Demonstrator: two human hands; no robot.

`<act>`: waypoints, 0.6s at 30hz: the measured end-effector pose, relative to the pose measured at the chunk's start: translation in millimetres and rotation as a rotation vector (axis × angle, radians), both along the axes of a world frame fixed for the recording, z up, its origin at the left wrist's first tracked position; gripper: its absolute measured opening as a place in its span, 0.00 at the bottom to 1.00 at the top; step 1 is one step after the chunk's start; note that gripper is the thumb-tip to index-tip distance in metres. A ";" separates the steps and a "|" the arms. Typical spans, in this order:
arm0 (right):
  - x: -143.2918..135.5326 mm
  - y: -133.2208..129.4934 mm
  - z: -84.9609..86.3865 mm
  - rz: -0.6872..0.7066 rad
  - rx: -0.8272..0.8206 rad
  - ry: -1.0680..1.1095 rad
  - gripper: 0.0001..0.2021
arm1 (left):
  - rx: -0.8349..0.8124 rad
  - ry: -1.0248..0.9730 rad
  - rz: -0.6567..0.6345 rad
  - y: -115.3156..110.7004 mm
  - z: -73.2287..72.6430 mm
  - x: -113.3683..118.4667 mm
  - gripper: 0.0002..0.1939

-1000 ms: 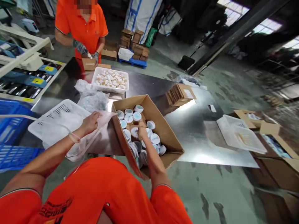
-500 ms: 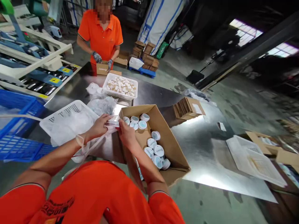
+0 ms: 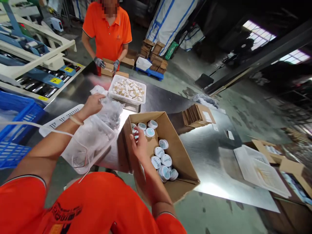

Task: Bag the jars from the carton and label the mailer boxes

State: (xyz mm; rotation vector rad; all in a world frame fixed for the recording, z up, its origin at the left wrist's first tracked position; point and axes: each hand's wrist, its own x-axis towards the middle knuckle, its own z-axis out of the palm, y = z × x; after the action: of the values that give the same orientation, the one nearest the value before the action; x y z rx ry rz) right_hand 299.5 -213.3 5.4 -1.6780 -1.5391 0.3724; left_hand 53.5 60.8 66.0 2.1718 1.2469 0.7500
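Observation:
My left hand [image 3: 92, 104] is over the pile of clear plastic bags [image 3: 110, 112], index finger stretched out and the other fingers partly bent; nothing shows in it. A white band circles that wrist. My right hand [image 3: 139, 143] is inside an open cardboard box [image 3: 181, 156], at its left side. Its thumb and fingers curve round a small round white-and-blue container [image 3: 136, 138], mostly hidden by them. More round containers with printed lids [image 3: 166, 160] lie in the box, some in a back group and others heaped nearer me.
Left of the box, a white perforated basket [image 3: 107, 143] holds clear plastic film. Behind stands a white tray [image 3: 143, 97] of small white-and-tan pieces. Folded cardboard [image 3: 195, 114] stands on the metal table [image 3: 207, 152]. Across it, a gloved co-worker [image 3: 107, 32] handles a small carton [image 3: 107, 69].
My hands have come apart from the clear item between them. The left has moved up and left to the plastic bags; the right has moved into the box among the containers.

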 end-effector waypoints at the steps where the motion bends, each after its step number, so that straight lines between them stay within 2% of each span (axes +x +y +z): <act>1: -0.7 -6.2 -6.0 0.002 -0.032 0.021 0.25 | 0.021 0.007 0.030 12.2 -1.0 -0.6 0.29; 4: -5.4 -22.6 -17.7 0.030 -0.158 0.026 0.24 | -0.012 0.039 0.069 26.7 -19.8 0.0 0.24; 8: -5.2 -39.2 -24.0 0.025 -0.247 0.022 0.19 | -0.153 0.064 0.054 15.6 -59.4 -2.0 0.14; 10: -2.2 -46.4 -25.1 0.021 -0.270 0.021 0.17 | -0.225 0.070 0.036 9.7 -71.9 -6.7 0.11; 12: 0.4 -52.0 -25.9 0.006 -0.283 0.013 0.16 | -0.245 0.062 0.044 3.1 -77.8 -14.2 0.09; 15: 0.0 -54.1 -27.2 -0.009 -0.303 0.001 0.15 | -0.304 0.089 0.117 -20.8 -83.8 -27.1 0.12; 18: -5.6 -48.7 -28.3 0.032 -0.336 -0.003 0.13 | -0.501 0.181 0.131 -64.1 -96.9 -35.0 0.22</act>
State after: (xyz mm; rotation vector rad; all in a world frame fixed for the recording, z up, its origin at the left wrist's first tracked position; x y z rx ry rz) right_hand 293.9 -262.0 -22.8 -1.9081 -1.5719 0.6763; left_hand 18.5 -3.3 -30.9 1.7853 1.4921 0.2486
